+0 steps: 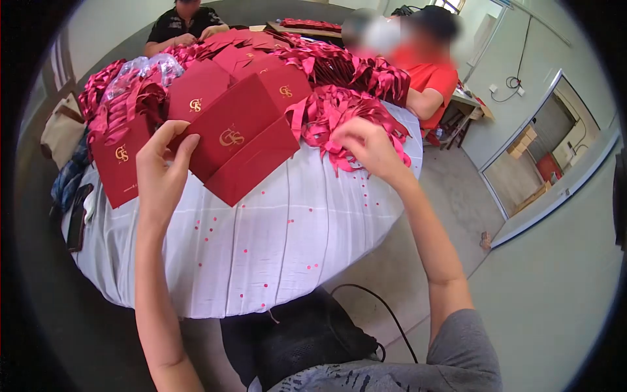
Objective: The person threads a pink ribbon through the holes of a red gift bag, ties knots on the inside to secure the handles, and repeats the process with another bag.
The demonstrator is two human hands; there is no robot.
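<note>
My left hand (168, 160) pinches a flat dark-red paper bag (245, 134) by its left end, thumb in front. The bag is tilted, has a gold monogram and a folded flap along its lower side. To the right, my right hand (367, 147) is closed at a loose heap of shiny pink-red ribbons (330, 108), its fingertips pinching ribbon there. How many strands it holds cannot be made out. Behind the held bag lie more flat red bags (202, 85) with the same gold mark. Another bag (121, 160) with ribbon handles hangs over the pile's left side.
A round table with a white cloth (222, 261) carries the piles; small red dots are scattered on it. A clear plastic bag (140, 72) lies on the left. A phone (80, 215) sits at the left edge. One person (186, 29) is opposite, another (431, 85) at right.
</note>
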